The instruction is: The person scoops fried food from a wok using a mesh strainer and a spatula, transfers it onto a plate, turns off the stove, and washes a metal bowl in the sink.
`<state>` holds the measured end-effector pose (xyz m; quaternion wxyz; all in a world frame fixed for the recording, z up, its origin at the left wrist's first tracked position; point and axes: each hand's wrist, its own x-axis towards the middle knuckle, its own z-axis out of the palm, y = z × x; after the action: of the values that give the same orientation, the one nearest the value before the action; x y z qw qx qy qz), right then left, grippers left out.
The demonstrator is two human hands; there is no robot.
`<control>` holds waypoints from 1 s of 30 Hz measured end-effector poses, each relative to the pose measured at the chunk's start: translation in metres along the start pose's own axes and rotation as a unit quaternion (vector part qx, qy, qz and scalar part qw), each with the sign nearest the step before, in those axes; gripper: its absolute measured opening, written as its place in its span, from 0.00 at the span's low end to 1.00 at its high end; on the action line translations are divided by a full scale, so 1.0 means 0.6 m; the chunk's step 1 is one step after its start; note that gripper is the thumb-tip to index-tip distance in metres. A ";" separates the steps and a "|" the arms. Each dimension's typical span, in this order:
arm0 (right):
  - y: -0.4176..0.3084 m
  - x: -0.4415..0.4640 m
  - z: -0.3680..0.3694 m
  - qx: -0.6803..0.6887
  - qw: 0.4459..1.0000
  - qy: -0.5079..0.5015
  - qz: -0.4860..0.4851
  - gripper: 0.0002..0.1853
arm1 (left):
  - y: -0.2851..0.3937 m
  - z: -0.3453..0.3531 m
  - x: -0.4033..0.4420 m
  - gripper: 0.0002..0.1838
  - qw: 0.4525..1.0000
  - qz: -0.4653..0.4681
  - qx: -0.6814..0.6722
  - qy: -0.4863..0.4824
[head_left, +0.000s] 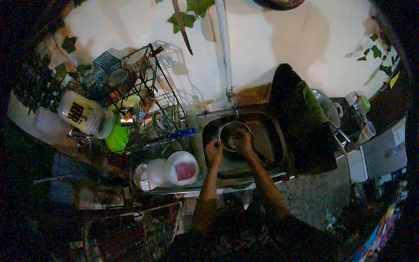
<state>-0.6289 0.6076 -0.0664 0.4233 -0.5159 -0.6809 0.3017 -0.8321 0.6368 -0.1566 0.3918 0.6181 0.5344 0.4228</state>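
Note:
In the sink [279, 144] below the faucet [235, 109] is a round pan [228, 126] with a pale rim, and its dark handle [264, 161] points to the lower right. My left hand [213, 150] is closed on the pan's left rim. Inside the pan, toward its right side, my right hand [244, 142] has its fingers curled; what they hold, if anything, is too dark to make out. Left of the sink, a pink sponge [185, 171] lies in a white bowl [170, 167].
A black wire dish rack [172, 98] stands at the left, near a white tub [78, 111] and a green item [117, 137]. White cups [142, 177] sit by the bowl. A dark green cloth [301, 100] drapes right of the sink, before a metal lid [325, 107].

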 end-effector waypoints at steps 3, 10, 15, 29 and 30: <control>0.092 -0.026 0.106 0.169 0.939 0.157 0.256 0.24 | 0.070 -0.005 -0.001 0.14 0.984 0.159 0.066 0.038; 0.009 -0.035 0.021 -0.188 0.972 0.068 0.123 0.31 | 0.111 -0.011 0.013 0.22 0.993 0.010 0.098 -0.058; 0.029 -0.072 0.012 -0.247 0.955 0.089 0.136 0.27 | 0.018 0.039 0.014 0.16 0.948 0.254 0.160 0.103; 0.021 -0.079 0.005 -0.112 0.976 0.125 0.140 0.14 | -0.008 0.054 -0.037 0.07 0.994 0.102 0.028 0.022; 0.024 -0.081 0.003 -0.112 0.975 0.131 0.141 0.14 | 0.081 0.021 -0.055 0.06 0.994 0.046 0.097 0.003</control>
<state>-0.6189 0.5649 -0.0923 0.4015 -0.6857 -0.5695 0.2104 -0.8063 0.5980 -0.1187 0.3085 0.6759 0.5448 0.3888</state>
